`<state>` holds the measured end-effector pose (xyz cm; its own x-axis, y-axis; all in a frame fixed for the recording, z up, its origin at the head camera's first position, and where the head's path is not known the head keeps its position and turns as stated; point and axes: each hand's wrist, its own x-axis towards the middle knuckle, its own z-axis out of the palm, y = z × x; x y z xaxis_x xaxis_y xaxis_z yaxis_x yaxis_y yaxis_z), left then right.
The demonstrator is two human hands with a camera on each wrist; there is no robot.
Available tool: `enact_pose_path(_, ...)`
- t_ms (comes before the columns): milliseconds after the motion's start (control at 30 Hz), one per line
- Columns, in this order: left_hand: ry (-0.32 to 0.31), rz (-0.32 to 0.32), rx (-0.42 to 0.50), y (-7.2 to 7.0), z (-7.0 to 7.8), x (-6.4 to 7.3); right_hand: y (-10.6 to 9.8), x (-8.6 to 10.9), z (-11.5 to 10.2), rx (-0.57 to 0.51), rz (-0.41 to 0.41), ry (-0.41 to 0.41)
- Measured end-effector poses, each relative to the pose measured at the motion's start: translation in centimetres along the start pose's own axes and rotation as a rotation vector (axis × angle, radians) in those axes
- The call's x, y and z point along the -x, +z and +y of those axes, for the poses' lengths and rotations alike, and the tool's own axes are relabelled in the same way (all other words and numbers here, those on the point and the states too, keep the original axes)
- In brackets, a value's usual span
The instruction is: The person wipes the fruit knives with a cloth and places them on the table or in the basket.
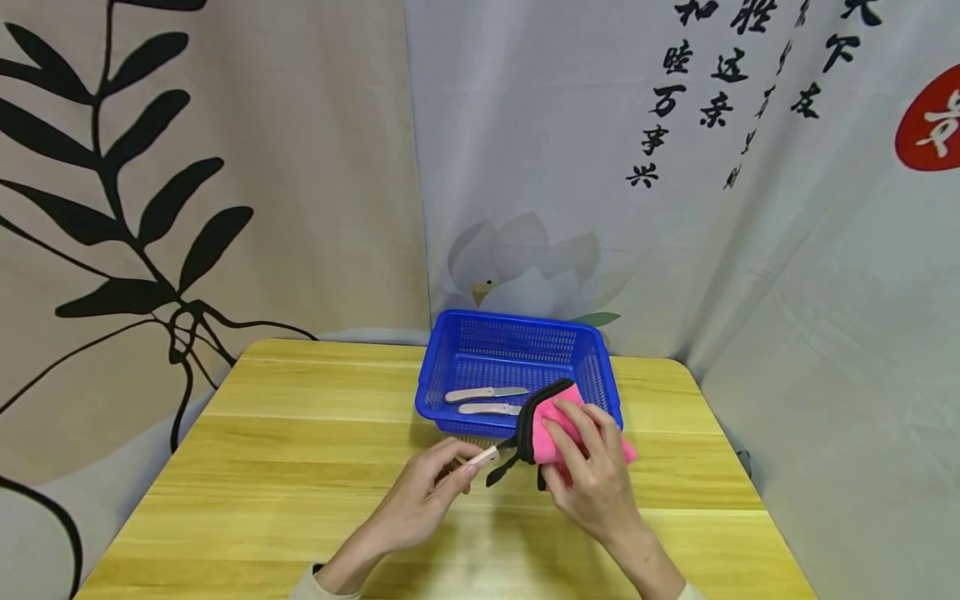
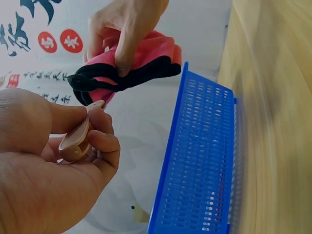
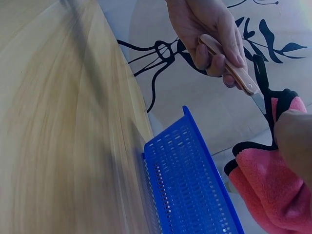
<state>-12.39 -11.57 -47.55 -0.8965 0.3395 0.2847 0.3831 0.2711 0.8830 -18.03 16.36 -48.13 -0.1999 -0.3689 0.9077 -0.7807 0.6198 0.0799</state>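
Observation:
My left hand (image 1: 427,493) grips a knife by its pale wooden handle (image 1: 483,457), fingers curled round it. In the right wrist view a short stretch of the blade (image 3: 260,103) shows between the handle and the cloth; the rest of it is hidden. With bent fingers my right hand (image 1: 597,477) holds a pink cloth (image 1: 547,429) with black edging, bunched around the blade. Both hands are above the table, just in front of a blue basket (image 1: 517,317). Inside the basket lie two similar knives, an upper one (image 1: 468,394) and a lower one (image 1: 486,408).
The basket stands near the far edge of the wooden table (image 1: 300,450), its walls perforated. Behind the table hangs a pale curtain (image 1: 337,167) printed with dark leaves and writing. A loose black strip of the cloth's edging (image 1: 501,472) dangles beside the knife.

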Motion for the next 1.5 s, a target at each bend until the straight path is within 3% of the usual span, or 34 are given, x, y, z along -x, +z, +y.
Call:
enact_pose_path(333,-0.066,0.011,0.007,0.1,-0.1,0.1,-1.1,-0.3,0.9,-0.016,0.050,0.060)
enact_pose_path(500,-0.084,0.033,0.011,0.3,-0.2,-0.1,-0.8,-0.9,-0.3,-0.084,0.093,0.004)
enact_pose_path(767,-0.045,0.054,-0.001,0.5,-0.3,-0.3,0.4,-1.2,-2.7,-0.105,0.067,-0.104)
enact_pose_path(967,-0.032,0.034,0.002,0.5,-0.1,-0.3,1.0,-1.2,-3.8,-0.105,0.042,-0.148)
enact_pose_path(1200,-0.012,0.003,0.019,0.4,-0.1,-0.2,1.3,-0.9,-4.0,-0.092,0.027,-0.156)
enact_pose_path(1500,0.027,0.017,-0.022,0.3,0.1,-0.1,1.2,-0.8,-3.5,-0.041,0.024,-0.131)
